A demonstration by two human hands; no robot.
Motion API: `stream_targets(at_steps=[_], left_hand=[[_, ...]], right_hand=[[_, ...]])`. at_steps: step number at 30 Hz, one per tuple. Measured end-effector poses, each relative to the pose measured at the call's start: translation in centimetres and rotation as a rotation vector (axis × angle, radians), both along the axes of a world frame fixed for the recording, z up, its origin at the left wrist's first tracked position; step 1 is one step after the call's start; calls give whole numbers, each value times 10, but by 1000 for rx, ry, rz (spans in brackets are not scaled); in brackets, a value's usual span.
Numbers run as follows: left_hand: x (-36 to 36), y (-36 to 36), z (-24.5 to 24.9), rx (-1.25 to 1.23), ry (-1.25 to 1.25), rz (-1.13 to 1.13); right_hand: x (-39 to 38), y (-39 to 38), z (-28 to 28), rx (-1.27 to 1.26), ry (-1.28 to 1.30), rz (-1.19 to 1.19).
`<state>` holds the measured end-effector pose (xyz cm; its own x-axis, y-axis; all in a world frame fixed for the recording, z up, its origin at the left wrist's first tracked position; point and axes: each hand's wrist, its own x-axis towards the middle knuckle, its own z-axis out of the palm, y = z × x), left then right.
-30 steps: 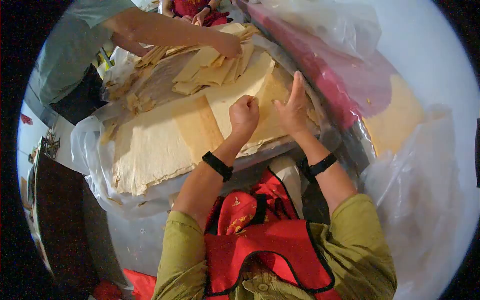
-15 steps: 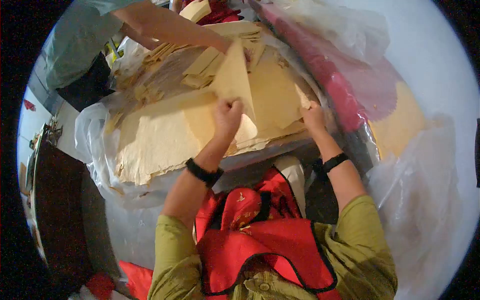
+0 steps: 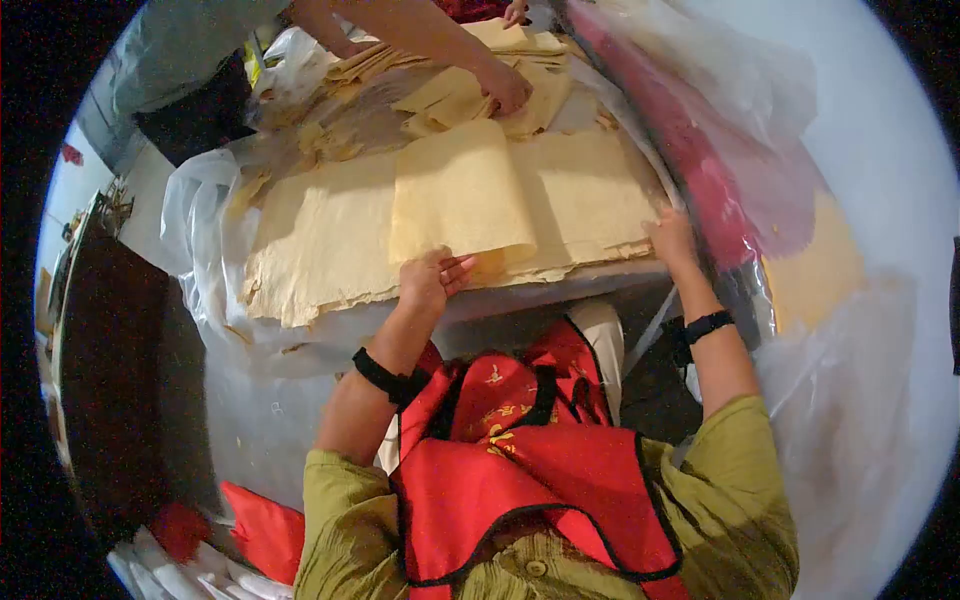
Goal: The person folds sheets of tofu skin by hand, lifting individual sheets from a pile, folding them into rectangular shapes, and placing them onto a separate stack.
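Note:
A curled, thin pale yellow sheet [image 3: 465,190] lies over the middle of a wide pile of similar sheets [image 3: 325,230]. My left hand [image 3: 426,280] is at its near left corner, thumb and index finger closed on the edge while the other fingers curl loosely. At the pile's right end, my right hand [image 3: 673,240] has its fingers closed at the near corner of a flat sheet [image 3: 590,195]. The near edges of the pile are ragged and layered.
Across the pile, another person's hand [image 3: 508,88] rests on folded yellow pieces [image 3: 445,100]. Clear plastic [image 3: 195,215] wraps the left side. Along the right runs a red plastic-covered strip [image 3: 690,150]. A dark cabinet [image 3: 110,350] stands at far left.
The raised sheet between my hands has come down, curling over the pile. My left hand moved down and left, my right hand right and slightly down. The other person's hand shifted right.

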<state>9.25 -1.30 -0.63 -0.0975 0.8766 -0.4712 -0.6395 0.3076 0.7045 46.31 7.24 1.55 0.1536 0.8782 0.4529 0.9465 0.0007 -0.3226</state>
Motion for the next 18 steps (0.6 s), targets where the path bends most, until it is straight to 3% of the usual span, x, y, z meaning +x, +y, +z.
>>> stream_targets(at_steps=[2,5,7,9,12,15,18], left_hand=[[-4,-2,-1,-6,10,-4],[-1,-6,3,-37,54,1],[0,-5,4,-50,44,-3],[1,-2,-1,-43,29,-18],[-4,-1,-16,-14,17,-33],[-14,-6,-25,4,-113,-170],[-14,-31,-5,70,-127,-429]], right_hand=[[-7,1,-11,487,-307,47],[-66,0,12,462,-45,335],[-113,-1,29,-172,351,373],[-147,29,-4,-466,628,377],[-191,25,-4,-285,380,324],[-200,20,13,-684,681,505],[-205,35,12,-704,968,551]])
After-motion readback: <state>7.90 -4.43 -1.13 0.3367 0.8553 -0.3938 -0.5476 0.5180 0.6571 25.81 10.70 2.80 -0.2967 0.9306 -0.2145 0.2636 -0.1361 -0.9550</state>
